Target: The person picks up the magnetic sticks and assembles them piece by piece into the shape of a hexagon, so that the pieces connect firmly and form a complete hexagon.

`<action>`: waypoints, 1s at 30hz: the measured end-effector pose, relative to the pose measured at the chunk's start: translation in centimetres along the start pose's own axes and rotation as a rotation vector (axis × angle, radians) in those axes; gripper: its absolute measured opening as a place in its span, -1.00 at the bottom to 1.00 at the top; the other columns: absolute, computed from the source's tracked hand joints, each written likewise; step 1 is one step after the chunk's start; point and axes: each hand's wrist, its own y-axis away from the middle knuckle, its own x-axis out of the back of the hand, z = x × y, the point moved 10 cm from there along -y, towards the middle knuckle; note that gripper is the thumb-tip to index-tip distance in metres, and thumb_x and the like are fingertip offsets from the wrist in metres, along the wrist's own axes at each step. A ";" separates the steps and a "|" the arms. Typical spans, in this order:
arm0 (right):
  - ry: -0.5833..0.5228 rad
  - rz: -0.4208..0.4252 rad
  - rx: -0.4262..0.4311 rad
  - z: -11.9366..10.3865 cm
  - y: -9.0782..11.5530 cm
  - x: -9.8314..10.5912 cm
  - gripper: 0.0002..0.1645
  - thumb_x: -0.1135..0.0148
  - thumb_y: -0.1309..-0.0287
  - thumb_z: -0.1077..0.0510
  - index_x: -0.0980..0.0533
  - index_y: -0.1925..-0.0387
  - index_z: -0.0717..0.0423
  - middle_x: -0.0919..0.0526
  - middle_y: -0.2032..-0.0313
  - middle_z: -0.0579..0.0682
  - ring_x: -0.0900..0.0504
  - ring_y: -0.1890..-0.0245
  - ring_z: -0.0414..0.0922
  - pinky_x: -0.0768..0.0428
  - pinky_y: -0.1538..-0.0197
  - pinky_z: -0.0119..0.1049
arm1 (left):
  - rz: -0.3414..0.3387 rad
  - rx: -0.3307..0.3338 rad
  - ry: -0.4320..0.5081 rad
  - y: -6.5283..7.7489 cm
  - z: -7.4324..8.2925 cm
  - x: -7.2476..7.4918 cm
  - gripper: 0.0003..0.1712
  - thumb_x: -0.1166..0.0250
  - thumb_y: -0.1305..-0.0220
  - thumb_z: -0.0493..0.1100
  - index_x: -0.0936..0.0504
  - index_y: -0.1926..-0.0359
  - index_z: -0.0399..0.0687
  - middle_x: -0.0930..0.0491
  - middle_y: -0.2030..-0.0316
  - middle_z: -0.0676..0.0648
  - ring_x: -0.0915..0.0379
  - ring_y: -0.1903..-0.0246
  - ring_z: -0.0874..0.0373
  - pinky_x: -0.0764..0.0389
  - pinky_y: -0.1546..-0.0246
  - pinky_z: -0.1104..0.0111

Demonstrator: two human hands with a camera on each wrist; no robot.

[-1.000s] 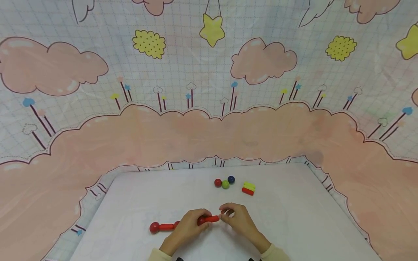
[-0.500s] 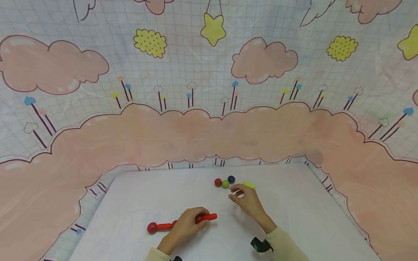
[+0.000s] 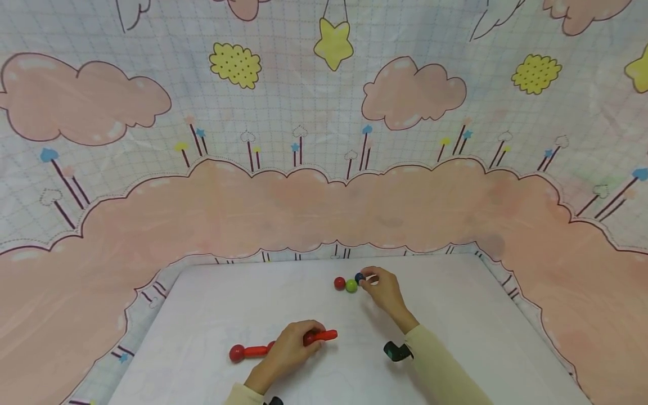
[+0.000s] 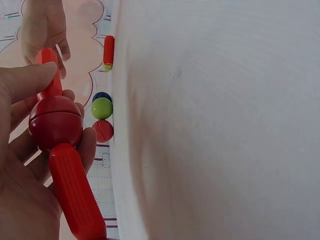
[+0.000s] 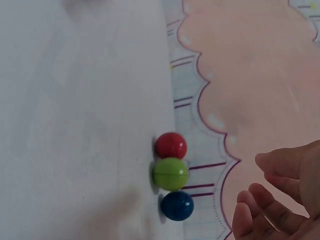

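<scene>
My left hand point(image 3: 291, 344) grips a chain of red plastic sticks and red balls, its fingers about the red ball point(image 4: 56, 123) and the thumb on the red stick point(image 4: 47, 75) beyond it. Further left along the chain, another red stick point(image 3: 255, 351) ends in a red ball point(image 3: 237, 353). My right hand point(image 3: 383, 289) is at the far side, its thumb overlapping the dark blue ball point(image 3: 359, 278) in the head view. In the right wrist view its fingers point(image 5: 280, 162) are bent, with nothing between them. Beside the blue ball lie a green ball point(image 3: 351, 286) and a red ball point(image 3: 340, 283).
A loose red stick point(image 4: 108, 50) lies by a yellow-green piece point(image 4: 107, 67); the right hand hides both in the head view. The white table point(image 3: 212, 298) ends at a patterned cloth point(image 3: 304, 214). A black wrist camera point(image 3: 397, 351) sits beside the right sleeve.
My right hand has left the end of the red chain and moved forward to the blue ball, now covering the loose sticks. My left hand has kept its grip and barely moved.
</scene>
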 end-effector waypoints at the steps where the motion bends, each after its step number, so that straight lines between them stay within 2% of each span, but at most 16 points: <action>1: 0.010 -0.002 -0.004 0.2 -0.4 -0.1 -0.69 -0.39 -0.12 0.21 -0.63 0.08 0.17 -0.72 0.15 0.09 -0.67 0.18 -0.04 -0.62 0.17 -0.21 | 0.003 0.000 -0.002 0.0 0.0 0.1 -0.71 -0.41 -0.19 -0.10 -0.64 0.05 0.19 -0.65 0.19 0.19 -0.40 0.27 0.32 -0.49 0.19 0.43; 8: 0.096 -0.062 -0.023 1.5 -2.4 -1.2 -0.67 -0.37 -0.13 0.24 -0.62 0.03 0.17 -0.71 0.08 0.13 -0.67 0.10 0.03 -0.60 0.01 -0.04 | -0.001 0.011 0.014 -0.1 -0.1 0.1 -0.71 -0.41 -0.20 -0.10 -0.64 0.04 0.19 -0.64 0.17 0.18 -0.40 0.27 0.33 -0.50 0.19 0.45; 14: 0.161 -0.126 -0.064 2.9 -3.6 -2.2 -0.68 -0.33 -0.17 0.22 -0.63 0.00 0.10 -0.70 0.02 0.10 -0.63 0.02 0.04 -0.58 -0.04 -0.01 | 0.001 0.014 0.007 -0.1 0.0 0.2 -0.71 -0.40 -0.21 -0.11 -0.64 0.03 0.18 -0.65 0.15 0.17 -0.41 0.26 0.32 -0.50 0.17 0.43; 20: 0.176 -0.183 -0.115 4.3 -4.2 -3.5 -0.67 -0.32 -0.17 0.21 -0.63 0.00 0.09 -0.70 0.01 0.09 -0.60 0.04 0.02 -0.55 -0.08 0.00 | -0.004 0.022 0.008 -0.1 0.0 0.1 -0.70 -0.40 -0.20 -0.10 -0.64 0.03 0.17 -0.65 0.17 0.18 -0.40 0.27 0.32 -0.50 0.18 0.44; 30: 0.164 -0.204 -0.155 5.5 -4.7 -4.1 -0.69 -0.31 -0.20 0.18 -0.61 0.00 0.11 -0.68 0.07 0.14 -0.60 0.08 0.02 -0.55 -0.09 0.01 | -0.007 0.029 0.028 0.0 -0.3 0.0 -0.71 -0.41 -0.20 -0.10 -0.64 0.04 0.21 -0.63 0.19 0.20 -0.38 0.27 0.32 -0.47 0.21 0.45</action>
